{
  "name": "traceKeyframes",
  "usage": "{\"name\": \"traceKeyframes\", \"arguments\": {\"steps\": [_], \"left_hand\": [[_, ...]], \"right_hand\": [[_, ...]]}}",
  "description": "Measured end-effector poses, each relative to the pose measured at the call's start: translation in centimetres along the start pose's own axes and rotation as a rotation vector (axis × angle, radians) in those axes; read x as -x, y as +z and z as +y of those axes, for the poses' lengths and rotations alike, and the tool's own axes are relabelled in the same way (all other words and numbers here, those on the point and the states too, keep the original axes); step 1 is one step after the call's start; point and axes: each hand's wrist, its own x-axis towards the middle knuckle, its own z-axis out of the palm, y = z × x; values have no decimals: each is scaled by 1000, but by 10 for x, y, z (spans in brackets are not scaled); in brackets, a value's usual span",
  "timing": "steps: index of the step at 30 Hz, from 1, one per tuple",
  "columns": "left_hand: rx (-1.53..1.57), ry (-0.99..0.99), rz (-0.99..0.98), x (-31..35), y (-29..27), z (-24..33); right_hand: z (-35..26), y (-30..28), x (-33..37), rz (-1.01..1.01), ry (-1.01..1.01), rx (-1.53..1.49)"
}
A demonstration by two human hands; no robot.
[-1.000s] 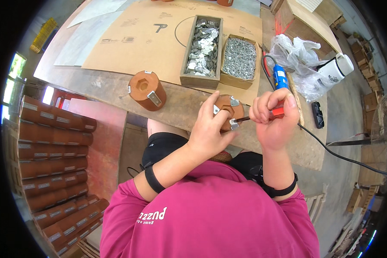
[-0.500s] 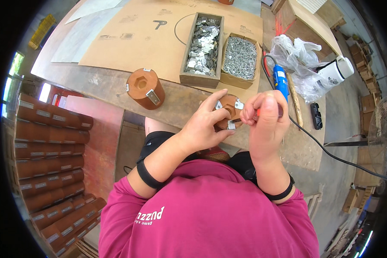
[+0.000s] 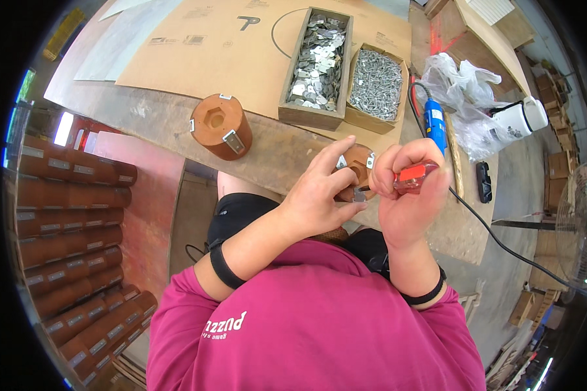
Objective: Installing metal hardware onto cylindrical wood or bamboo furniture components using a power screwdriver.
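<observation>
Since the brown block [image 3: 357,154] shows thick walls around its hexagonal bore, we expect it to be stiff, sturdy and fairly heavy for its size; the matte side should not slip much. It sits at the bench's near edge, in front of us; whether it rests on the top we cannot tell.

Left hand [image 3: 312,199]: fingers and thumb clamped on the block from its left. We judge the round flank the best hold, clear of metal edges that may be sharp.

Right hand [image 3: 404,195]: closed around the red handle of the driver [image 3: 412,177]. Light and rigid, we expect; the glossy handle could turn slick in a damp palm.

Small plate [image 3: 361,195], at the block's near rim: thin, hard, best pinched by its edges.

Surroundings, by size. Bench [image 3: 143,117]: scuffed wood, apparently firm. Stack [image 3: 75,221] of similar blocks to the left. Cardboard [image 3: 195,68] over the bench's middle. Fan [image 3: 575,218] at far right. Tray [image 3: 310,116] of loose metal pieces; second block [image 3: 220,133], upright, to the left; carton [image 3: 372,124] of screws [image 3: 377,83] touching the tray; blue power tool [image 3: 435,127] beyond the right hand.
</observation>
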Motion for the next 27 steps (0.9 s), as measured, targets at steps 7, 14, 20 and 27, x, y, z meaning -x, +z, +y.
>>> {"name": "traceKeyframes", "arguments": {"steps": [7,14,20,27], "left_hand": [[-38,60,34,0,3,-3],[-9,64,-66,-2,-3,-4],[34,74,-167,-8,-6,-2],[-88,44,-105,-4,-4,7]], "right_hand": [[1,5,-7,32,44,52],[-16,-18,-12,-303,157,-119],[-16,-27,-23,-591,213,-96],[-34,-1,-5,82,62,137]]}}
